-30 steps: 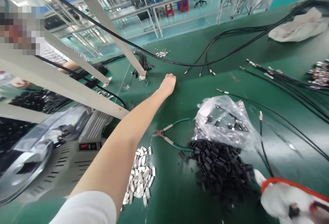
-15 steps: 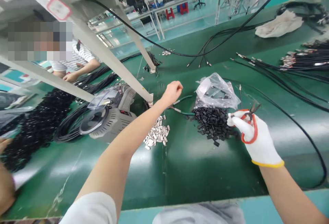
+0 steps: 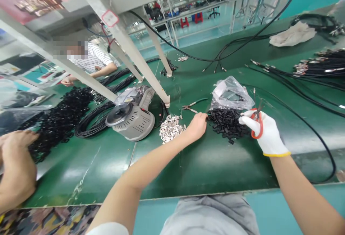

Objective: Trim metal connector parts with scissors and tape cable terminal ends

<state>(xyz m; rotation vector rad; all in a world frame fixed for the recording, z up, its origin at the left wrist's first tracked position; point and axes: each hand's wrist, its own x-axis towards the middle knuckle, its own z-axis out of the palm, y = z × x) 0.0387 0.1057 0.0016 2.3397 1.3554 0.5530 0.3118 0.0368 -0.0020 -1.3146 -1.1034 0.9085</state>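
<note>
My bare left hand [image 3: 198, 126] is at the left edge of a heap of small black plastic pieces [image 3: 228, 124], fingers curled together. Whether a piece is between its fingertips is hidden. My right hand [image 3: 265, 131], in a white glove with a yellow cuff, is closed around red-handled cutters [image 3: 257, 124], tips pointing up and away. It is just right of the black heap. Left of my left hand is a pile of small silvery metal pieces [image 3: 170, 129]. Beyond it, green-handled pliers [image 3: 194, 104] lie on the table. A clear plastic bag [image 3: 232, 93] rests behind the black heap.
A grey round machine [image 3: 132, 121] stands to the left, beside coiled black cables [image 3: 93, 123]. Grey shelf posts [image 3: 140, 58] rise from the green table [image 3: 215, 172]. More black cables [image 3: 320, 64] lie right. Another person's arms [image 3: 17, 163] are at far left; a co-worker [image 3: 99, 60] sits beyond.
My left hand has come down and toward me, from above the pliers to the edge of the black heap. My right hand keeps the cutters. The view has shifted, showing more on the left.
</note>
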